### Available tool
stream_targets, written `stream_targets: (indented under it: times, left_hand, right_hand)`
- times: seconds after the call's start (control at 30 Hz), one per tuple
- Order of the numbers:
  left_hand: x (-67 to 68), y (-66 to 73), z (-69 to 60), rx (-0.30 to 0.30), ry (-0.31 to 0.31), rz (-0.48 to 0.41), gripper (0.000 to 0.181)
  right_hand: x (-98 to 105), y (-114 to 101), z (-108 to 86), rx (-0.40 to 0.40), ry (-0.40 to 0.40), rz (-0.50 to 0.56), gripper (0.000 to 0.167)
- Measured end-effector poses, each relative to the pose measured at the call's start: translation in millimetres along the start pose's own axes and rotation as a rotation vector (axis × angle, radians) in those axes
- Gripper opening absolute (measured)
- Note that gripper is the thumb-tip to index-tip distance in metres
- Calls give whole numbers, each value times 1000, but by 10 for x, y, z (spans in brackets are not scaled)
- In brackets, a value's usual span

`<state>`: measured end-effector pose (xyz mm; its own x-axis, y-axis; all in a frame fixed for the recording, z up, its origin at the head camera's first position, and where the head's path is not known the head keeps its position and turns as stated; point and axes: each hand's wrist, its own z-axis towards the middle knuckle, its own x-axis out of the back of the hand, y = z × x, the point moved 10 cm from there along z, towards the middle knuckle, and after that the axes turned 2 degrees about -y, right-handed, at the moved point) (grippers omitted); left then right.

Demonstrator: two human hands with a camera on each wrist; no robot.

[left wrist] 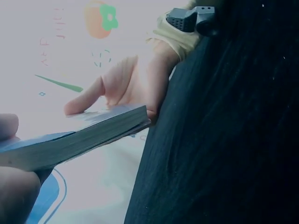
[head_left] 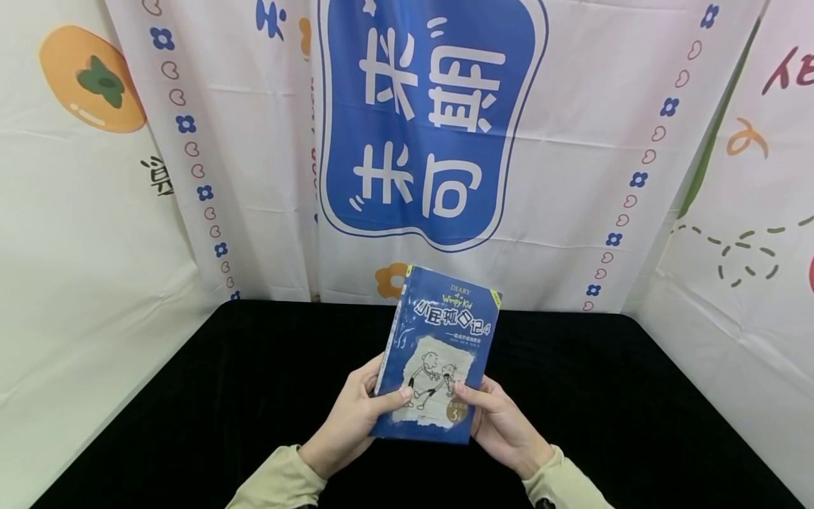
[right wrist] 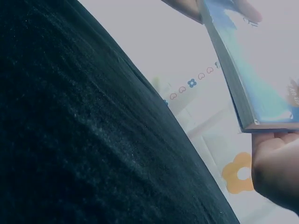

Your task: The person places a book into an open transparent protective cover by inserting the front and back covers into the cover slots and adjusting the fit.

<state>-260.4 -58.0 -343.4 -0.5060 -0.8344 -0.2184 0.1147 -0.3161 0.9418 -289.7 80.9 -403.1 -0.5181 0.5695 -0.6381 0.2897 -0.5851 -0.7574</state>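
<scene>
A blue paperback book (head_left: 439, 353), its cover reading "Diary of a Wimpy Kid" above two cartoon figures on a torn-paper patch, is held up over the black table, tilted slightly to the right. My left hand (head_left: 350, 410) grips its lower left side, thumb across the front cover. From the other side my right hand (head_left: 502, 420) holds the lower right edge, thumb also on the cover. The fingers behind the book are mostly hidden. In the left wrist view the closed page block of the book (left wrist: 93, 137) shows between both hands.
The black cloth-covered table (head_left: 267, 396) spreads out beneath the hands. Behind it hangs a white curtain (head_left: 559, 177) with a large blue printed panel (head_left: 420, 120). White printed sheets (head_left: 83, 233) close off the left and right sides.
</scene>
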Motion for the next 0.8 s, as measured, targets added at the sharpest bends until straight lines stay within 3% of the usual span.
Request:
stream_targets:
  times: [0.23, 0.4, 0.63, 0.8]
  left_hand:
    - [74, 4, 26, -55, 58, 168, 51]
    - [130, 25, 40, -86, 134, 277, 47]
    - [243, 12, 20, -52, 259, 362, 40]
    - [304, -39, 4, -9, 299, 388, 43]
  right_hand:
    - [15, -23, 3, 5, 19, -26, 33]
    - [52, -34, 5, 6, 35, -50, 33]
    - [89, -3, 5, -29, 78, -102, 30]
    - [111, 17, 13, -46, 104, -112, 30]
